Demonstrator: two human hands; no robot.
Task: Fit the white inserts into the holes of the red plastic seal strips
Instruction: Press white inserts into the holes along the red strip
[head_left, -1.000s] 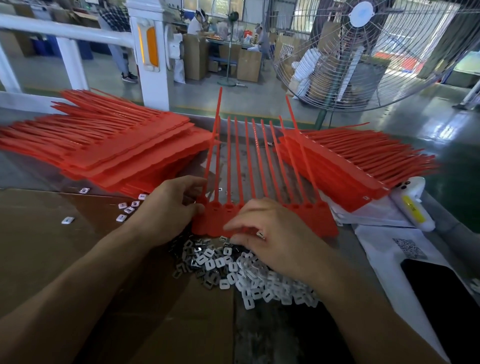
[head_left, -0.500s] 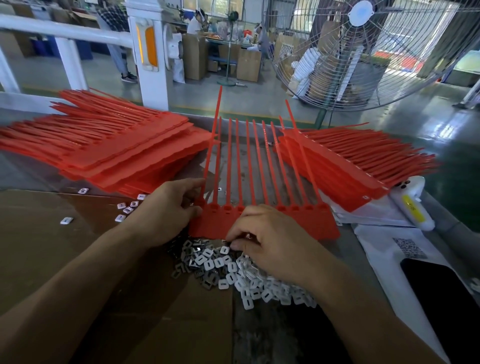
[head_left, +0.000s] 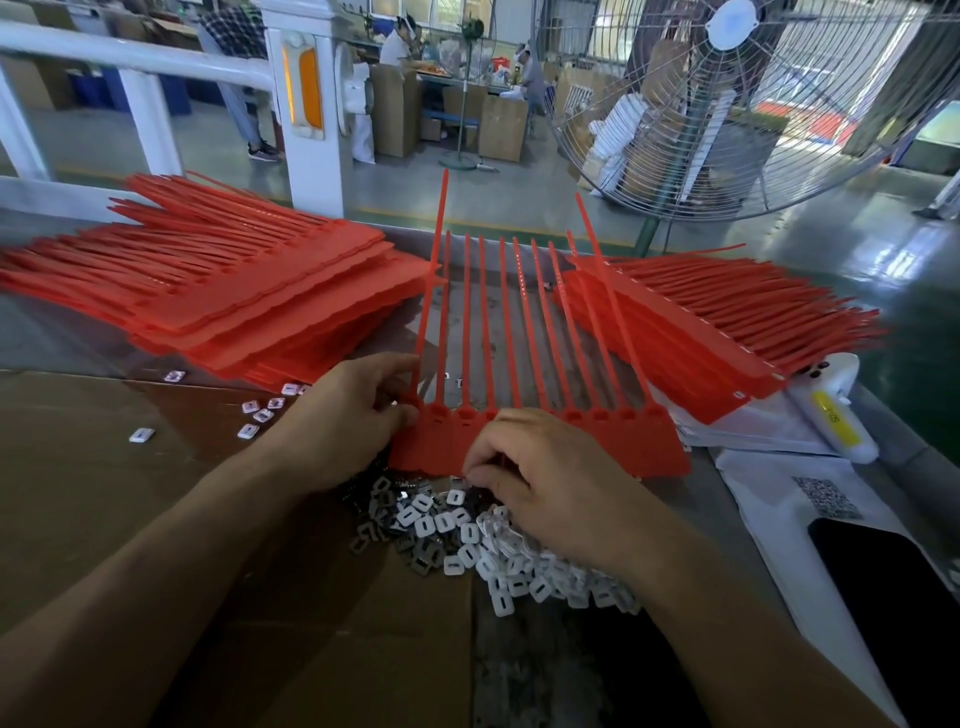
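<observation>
The left hand (head_left: 348, 421) grips the light, floppy red seal strips (head_left: 571, 436) by their stiffer head band; the right hand (head_left: 545, 478) pinches among tiny, slippery white inserts (head_left: 498, 551) beneath it.

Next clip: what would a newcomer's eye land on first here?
The red seal strips: one sheet lies at centre under both hands, with stacks to its left and right. Next, the pile of white inserts just below it, where the right hand reaches.

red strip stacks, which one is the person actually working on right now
The single comb of red seal strips lying flat between both hands, tails pointing away. The left stack and right stack sit untouched.
</observation>
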